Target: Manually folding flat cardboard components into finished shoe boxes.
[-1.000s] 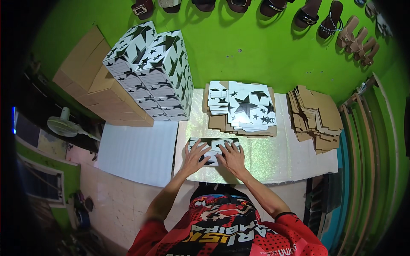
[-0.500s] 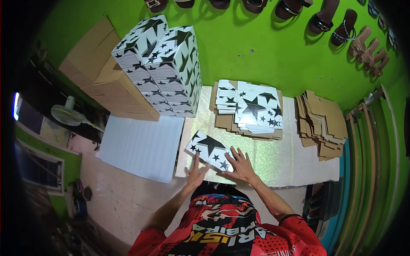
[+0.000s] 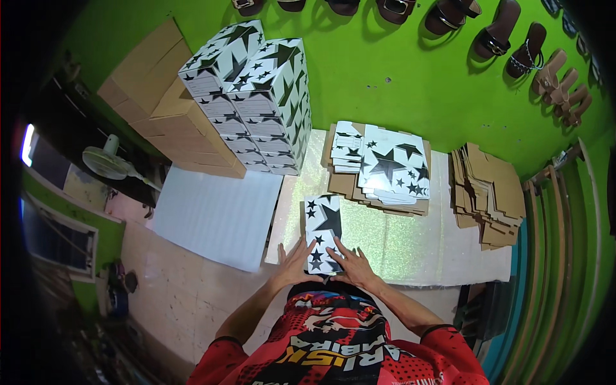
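Left hand [image 3: 293,264] and right hand [image 3: 357,268] flank the box [image 3: 319,226] on the worktop [image 3: 398,250], fingers spread, seemingly to steady it from both sides; the left's contact is unclear

Open bench [image 3: 404,250] stretches right from the starred box [image 3: 324,221] and right fingers [image 3: 344,249] to the brown cardboard pile [image 3: 497,186]; a flat starred pile [image 3: 393,167] blocks the far side, stacked boxes [image 3: 276,119] the far left.

I see smooth, semi-gloss card on the box [image 3: 323,224] between the fingers [image 3: 344,249]; glittery table cover [image 3: 391,247] right of them; matt cardboard sheets [image 3: 495,186] farther right.
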`<state>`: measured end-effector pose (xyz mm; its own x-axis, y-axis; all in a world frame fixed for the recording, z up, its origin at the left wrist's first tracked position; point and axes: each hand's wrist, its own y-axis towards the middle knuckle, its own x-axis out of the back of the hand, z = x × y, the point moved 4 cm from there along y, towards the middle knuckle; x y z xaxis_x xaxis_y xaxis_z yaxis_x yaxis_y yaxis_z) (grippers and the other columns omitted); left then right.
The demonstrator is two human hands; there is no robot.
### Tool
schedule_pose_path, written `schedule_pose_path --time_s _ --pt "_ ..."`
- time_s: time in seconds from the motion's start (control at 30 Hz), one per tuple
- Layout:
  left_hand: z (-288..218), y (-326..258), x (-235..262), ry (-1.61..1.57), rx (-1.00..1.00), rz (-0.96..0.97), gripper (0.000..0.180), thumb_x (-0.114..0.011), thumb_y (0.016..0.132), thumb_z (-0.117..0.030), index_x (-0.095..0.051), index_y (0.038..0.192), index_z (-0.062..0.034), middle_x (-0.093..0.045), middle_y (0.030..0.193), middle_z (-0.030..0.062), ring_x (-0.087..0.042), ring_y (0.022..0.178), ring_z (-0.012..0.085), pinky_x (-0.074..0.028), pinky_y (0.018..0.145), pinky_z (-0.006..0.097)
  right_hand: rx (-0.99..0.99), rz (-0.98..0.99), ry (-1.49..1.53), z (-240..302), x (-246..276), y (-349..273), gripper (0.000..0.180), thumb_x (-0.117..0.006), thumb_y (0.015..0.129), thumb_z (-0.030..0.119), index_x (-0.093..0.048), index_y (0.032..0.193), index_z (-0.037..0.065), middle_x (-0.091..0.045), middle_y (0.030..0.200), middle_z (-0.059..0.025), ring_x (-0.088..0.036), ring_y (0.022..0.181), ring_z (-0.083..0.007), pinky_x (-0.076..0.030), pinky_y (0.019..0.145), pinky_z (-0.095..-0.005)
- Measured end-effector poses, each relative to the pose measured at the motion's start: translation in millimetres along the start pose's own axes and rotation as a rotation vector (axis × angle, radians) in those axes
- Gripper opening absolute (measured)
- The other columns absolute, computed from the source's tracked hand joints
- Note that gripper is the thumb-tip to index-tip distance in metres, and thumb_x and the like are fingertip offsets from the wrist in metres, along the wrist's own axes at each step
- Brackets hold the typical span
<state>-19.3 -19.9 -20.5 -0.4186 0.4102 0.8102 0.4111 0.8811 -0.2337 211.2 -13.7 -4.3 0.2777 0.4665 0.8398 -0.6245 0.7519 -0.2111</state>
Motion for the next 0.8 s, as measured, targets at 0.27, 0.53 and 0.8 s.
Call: schedule_pose_path --time_s 0.27,0.53,0.8 --pt "3.2 -2.9 -7.4 0.087 0.011 -0.125 0.124 -0.077 0.074 -0.075 -0.02 0.171 -0.0234 -0.022 0.174 0.0209 -0.026 0.159 0.0396 -0.005 0.117 0.08 -0.016 -0.148 -0.081 8.5 0.3 0.1 0.097 -0.08 0.087 0.046 -0.027 0.167 0.034 -0.012 0.177 -0.013 -0.05 0.139 -0.0517 -0.044 0.112 -0.0643" --pt "-16.5 -18.8 -29.9 0.08 -0.025 -0.249 0.067 -0.06 0.104 -0.048 -0.036 0.165 -0.0355 -0.031 0.169 0.0211 -0.036 0.155 0.0353 0.002 0.111 0.087 0.084 -0.194 -0.072 4.5 -32.1 -9.2 0.073 -0.064 0.1 0.016 -0.034 0.165 0.03 -0.022 0.174 -0.0163 -0.06 0.134 -0.0408 -0.044 0.114 -0.0626" --pt "-37.9 -13.2 14.7 -0.06 -0.119 -0.349 0.057 -0.066 0.103 -0.041 -0.052 0.157 -0.0322 -0.035 0.167 0.0238 -0.038 0.155 0.0371 0.01 0.111 0.083 0.025 -0.248 -0.159 28.6 12.3 -18.1 0.09 -0.067 0.089 0.004 -0.034 0.165 0.035 -0.026 0.175 -0.0081 -0.068 0.12 -0.0326 -0.027 0.121 -0.0684"
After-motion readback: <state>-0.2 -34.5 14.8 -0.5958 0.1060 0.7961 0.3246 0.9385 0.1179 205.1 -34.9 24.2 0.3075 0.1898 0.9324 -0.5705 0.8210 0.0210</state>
